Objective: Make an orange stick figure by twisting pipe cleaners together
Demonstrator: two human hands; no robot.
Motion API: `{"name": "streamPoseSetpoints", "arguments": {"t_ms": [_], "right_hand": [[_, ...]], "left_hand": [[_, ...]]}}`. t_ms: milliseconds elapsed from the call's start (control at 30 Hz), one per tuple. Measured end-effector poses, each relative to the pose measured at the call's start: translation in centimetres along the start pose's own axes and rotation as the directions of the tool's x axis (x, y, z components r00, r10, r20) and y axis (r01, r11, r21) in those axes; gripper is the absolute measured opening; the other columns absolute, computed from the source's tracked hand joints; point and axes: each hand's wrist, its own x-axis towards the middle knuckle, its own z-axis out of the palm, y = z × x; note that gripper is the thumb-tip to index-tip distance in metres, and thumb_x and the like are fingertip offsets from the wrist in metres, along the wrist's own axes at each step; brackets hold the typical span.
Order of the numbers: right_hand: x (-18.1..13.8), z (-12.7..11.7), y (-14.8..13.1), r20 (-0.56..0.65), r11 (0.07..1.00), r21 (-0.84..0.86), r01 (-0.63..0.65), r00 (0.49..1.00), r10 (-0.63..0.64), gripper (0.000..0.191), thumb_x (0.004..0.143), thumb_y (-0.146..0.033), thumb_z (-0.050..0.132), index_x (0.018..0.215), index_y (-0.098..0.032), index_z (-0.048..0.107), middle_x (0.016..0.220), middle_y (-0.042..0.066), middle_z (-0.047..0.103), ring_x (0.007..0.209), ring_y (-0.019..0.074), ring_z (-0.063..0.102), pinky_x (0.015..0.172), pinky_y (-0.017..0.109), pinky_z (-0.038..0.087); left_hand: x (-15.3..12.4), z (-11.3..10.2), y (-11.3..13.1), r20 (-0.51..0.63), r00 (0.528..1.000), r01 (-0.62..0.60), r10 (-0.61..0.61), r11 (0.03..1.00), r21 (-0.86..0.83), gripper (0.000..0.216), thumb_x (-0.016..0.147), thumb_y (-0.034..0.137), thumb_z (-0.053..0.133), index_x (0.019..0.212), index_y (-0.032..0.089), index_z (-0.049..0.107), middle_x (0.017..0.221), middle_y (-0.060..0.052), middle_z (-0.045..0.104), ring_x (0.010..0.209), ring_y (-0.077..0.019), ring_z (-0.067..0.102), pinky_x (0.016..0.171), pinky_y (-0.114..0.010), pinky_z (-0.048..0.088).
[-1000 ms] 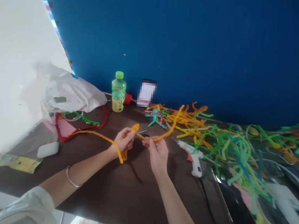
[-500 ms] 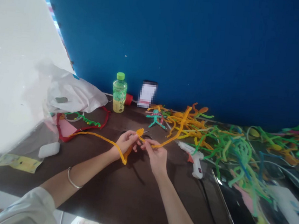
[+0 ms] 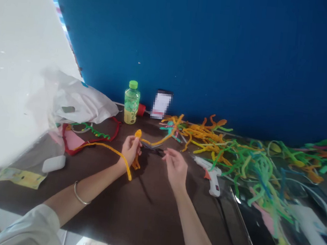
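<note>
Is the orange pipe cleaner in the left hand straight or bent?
Bent: the orange pipe cleaner curves away from the left hand in long arcs on both sides.

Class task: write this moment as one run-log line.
left hand: grips orange fuzzy pipe cleaner | right hand: empty, open, beside black-handled scissors

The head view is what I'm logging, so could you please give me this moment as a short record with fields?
Left hand: grips an orange pipe cleaner
Right hand: holds nothing, hovers beside the black-handled scissors
Surface: dark table
Nearby: white glue gun, green-capped drink bottle, heap of multicoloured pipe cleaners
</note>
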Motion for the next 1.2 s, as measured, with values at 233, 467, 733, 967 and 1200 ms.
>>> {"name": "streamPoseSetpoints", "arguments": {"t_ms": [233, 467, 733, 967, 1200], "right_hand": [[8.5, -4.3, 2.0, 0.052, 0.657, -0.739, 0.151, 0.985, -0.167, 0.029, 0.075, -0.011, 0.04, 0.097, -0.01, 0.059, 0.098, 0.016, 0.061, 0.094, 0.0252, 0.055, 0.084, 0.042, 0.041], [14.9, -4.9, 2.2, 0.043, 0.546, -0.838, 0.014, 0.998, 0.041, 0.027, 0.066, -0.006, 0.048, 0.089, -0.009, 0.061, 0.087, 0.02, 0.062, 0.087, 0.0317, 0.058, 0.075, 0.044, 0.043], [14.0, -6.8, -0.7, 0.038, 0.821, -0.562, 0.099, 0.995, -0.094, 0.018, 0.072, -0.019, 0.049, 0.09, -0.016, 0.054, 0.09, 0.011, 0.064, 0.081, 0.0219, 0.062, 0.077, 0.038, 0.047], [6.8, -3.6, -2.7, 0.074, 0.958, 0.287, -0.014, 0.997, -0.008, 0.019, 0.068, -0.026, 0.063, 0.075, -0.02, 0.047, 0.084, 0.001, 0.064, 0.08, 0.0174, 0.064, 0.08, 0.038, 0.048], [2.3, 1.5, -0.8, 0.239, 0.96, 0.239, -0.146, 0.967, 0.087, 0.015, 0.069, -0.027, 0.062, 0.078, -0.018, 0.053, 0.085, 0.004, 0.066, 0.081, 0.0178, 0.063, 0.075, 0.034, 0.051]], "left_hand": [[1.0, -1.3, -0.6, -0.115, 0.958, -0.207, 0.262, 0.913, 0.351, 0.038, 0.069, 0.024, 0.061, 0.106, 0.017, 0.052, 0.096, -0.008, 0.054, 0.089, -0.0173, 0.056, 0.083, -0.031, 0.044], [-0.9, -1.1, 0.0, 0.266, 0.806, -0.518, 0.529, 0.414, 0.749, 0.055, 0.073, 0.01, 0.048, 0.127, 0.018, 0.039, 0.131, -0.016, 0.025, 0.126, -0.0271, 0.023, 0.102, -0.046, 0.021], [-2.7, -0.9, 0.3, 0.512, 0.651, -0.716, 0.56, 0.229, 0.66, 0.041, 0.074, 0.007, 0.044, 0.113, 0.02, 0.05, 0.113, -0.012, 0.042, 0.108, -0.0225, 0.041, 0.092, -0.043, 0.033], [-4.1, 0.1, -0.4, 0.601, 0.788, -0.409, 0.135, 0.844, 0.347, 0.031, 0.085, 0.025, 0.041, 0.114, 0.017, 0.043, 0.094, -0.009, 0.054, 0.079, -0.0136, 0.055, 0.073, -0.032, 0.047], [-3.6, 1.1, -1.0, 0.447, 0.878, 0.166, -0.171, 0.985, 0.051, 0.054, 0.066, 0.036, 0.066, 0.109, 0.018, 0.039, 0.082, -0.003, 0.057, 0.065, -0.0121, 0.059, 0.06, -0.028, 0.05]]}}
